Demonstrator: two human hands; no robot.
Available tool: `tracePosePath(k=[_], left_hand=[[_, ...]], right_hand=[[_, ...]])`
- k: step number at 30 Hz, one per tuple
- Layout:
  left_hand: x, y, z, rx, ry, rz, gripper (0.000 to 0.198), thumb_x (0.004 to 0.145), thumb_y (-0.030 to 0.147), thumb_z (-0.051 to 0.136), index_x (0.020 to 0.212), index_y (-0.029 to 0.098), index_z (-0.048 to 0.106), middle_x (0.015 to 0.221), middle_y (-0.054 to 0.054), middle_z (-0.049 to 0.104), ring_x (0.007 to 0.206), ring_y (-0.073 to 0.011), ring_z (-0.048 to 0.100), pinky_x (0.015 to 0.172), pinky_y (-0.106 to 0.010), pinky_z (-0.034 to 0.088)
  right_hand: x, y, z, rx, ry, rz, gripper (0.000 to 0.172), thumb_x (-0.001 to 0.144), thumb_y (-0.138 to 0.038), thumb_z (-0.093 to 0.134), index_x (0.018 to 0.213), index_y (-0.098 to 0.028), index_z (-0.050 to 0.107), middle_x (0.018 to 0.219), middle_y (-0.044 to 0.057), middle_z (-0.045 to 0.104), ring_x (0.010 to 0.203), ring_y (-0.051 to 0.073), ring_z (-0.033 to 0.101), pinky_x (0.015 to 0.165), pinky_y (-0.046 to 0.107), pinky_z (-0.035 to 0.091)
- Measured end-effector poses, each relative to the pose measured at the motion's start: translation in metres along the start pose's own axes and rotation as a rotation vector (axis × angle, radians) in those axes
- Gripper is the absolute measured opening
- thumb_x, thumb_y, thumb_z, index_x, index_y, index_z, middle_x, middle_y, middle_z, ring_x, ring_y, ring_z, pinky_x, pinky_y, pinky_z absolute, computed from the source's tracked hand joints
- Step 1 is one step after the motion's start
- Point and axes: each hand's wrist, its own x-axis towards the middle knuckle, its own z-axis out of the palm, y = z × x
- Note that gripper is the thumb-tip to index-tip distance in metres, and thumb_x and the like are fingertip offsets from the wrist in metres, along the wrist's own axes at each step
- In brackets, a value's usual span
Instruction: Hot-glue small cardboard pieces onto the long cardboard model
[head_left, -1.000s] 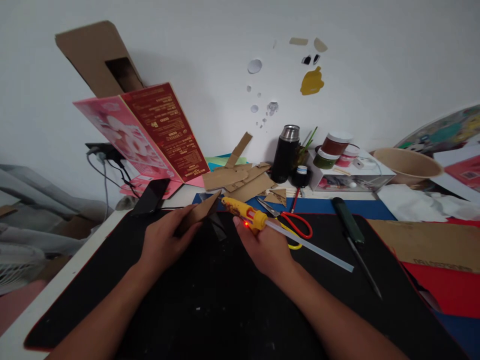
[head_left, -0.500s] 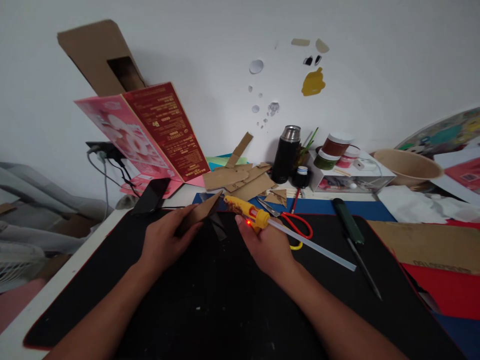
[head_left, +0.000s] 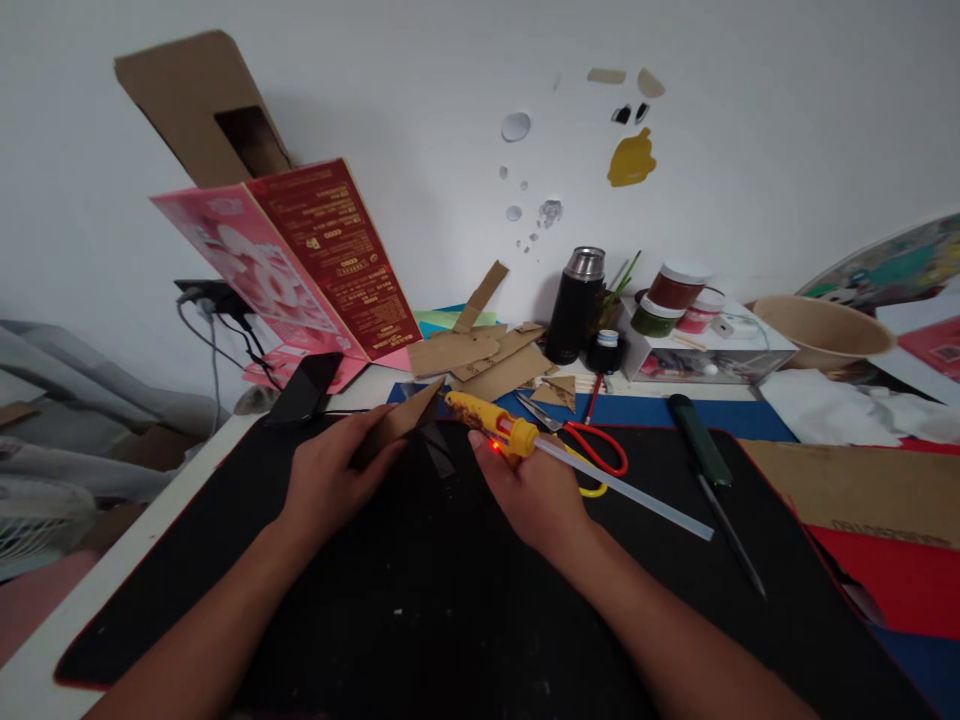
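Observation:
My left hand is closed on a brown cardboard piece, holding it tilted above the black mat. My right hand grips a yellow hot glue gun with a red light lit on its body. The gun's nozzle points left at the upper edge of the cardboard piece. A clear glue stick juts out of the gun's back toward the right. A small dark piece lies on the mat under the two hands.
Red-handled scissors and a dark-handled tool lie right of my hands. Cardboard scraps, a black flask, paint jars on a white box, a bowl and a pink and red box stand behind. A phone lies at left.
Nothing has visibly changed apart from a slight shift of the camera; both hands keep the same grip and place.

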Motion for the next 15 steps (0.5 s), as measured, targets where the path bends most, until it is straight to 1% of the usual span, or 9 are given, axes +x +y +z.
tracePosePath(k=[4, 8, 11, 15], left_hand=[[0.0000, 0.0003, -0.0007, 0.003, -0.005, -0.020, 0.039, 0.098, 0.048, 0.061, 0.128, 0.024, 0.069, 0.110, -0.008, 0.083, 0.092, -0.0275, 0.079, 0.079, -0.037, 0.062], [-0.0001, -0.0004, -0.0009, 0.002, -0.004, -0.014, 0.040, 0.098, 0.049, 0.061, 0.129, 0.023, 0.068, 0.111, -0.008, 0.083, 0.093, -0.0280, 0.079, 0.080, -0.037, 0.061], [0.0002, -0.0010, -0.0013, 0.005, -0.007, -0.009, 0.040, 0.099, 0.048, 0.060, 0.129, 0.024, 0.068, 0.112, -0.009, 0.083, 0.094, -0.0280, 0.079, 0.081, -0.037, 0.061], [0.0006, -0.0008, -0.0014, 0.008, -0.005, -0.018, 0.041, 0.098, 0.049, 0.061, 0.128, 0.022, 0.068, 0.111, -0.008, 0.083, 0.092, -0.0275, 0.080, 0.079, -0.036, 0.061]], right_hand=[[-0.0008, -0.0015, 0.0000, 0.003, -0.023, 0.021, 0.038, 0.102, -0.046, 0.053, 0.096, -0.019, 0.078, 0.087, 0.014, 0.083, 0.081, 0.031, 0.081, 0.071, 0.038, 0.060], [-0.0016, -0.0026, 0.0000, -0.014, -0.025, 0.011, 0.037, 0.103, -0.046, 0.053, 0.098, -0.019, 0.078, 0.089, 0.013, 0.083, 0.086, 0.030, 0.081, 0.074, 0.037, 0.061], [-0.0017, -0.0026, 0.0000, -0.030, -0.020, 0.003, 0.037, 0.103, -0.046, 0.052, 0.097, -0.020, 0.078, 0.086, 0.012, 0.083, 0.085, 0.029, 0.081, 0.073, 0.035, 0.061], [-0.0013, -0.0021, 0.0003, -0.030, -0.010, -0.018, 0.036, 0.103, -0.044, 0.053, 0.097, -0.019, 0.078, 0.085, 0.012, 0.082, 0.083, 0.029, 0.080, 0.072, 0.035, 0.061]])
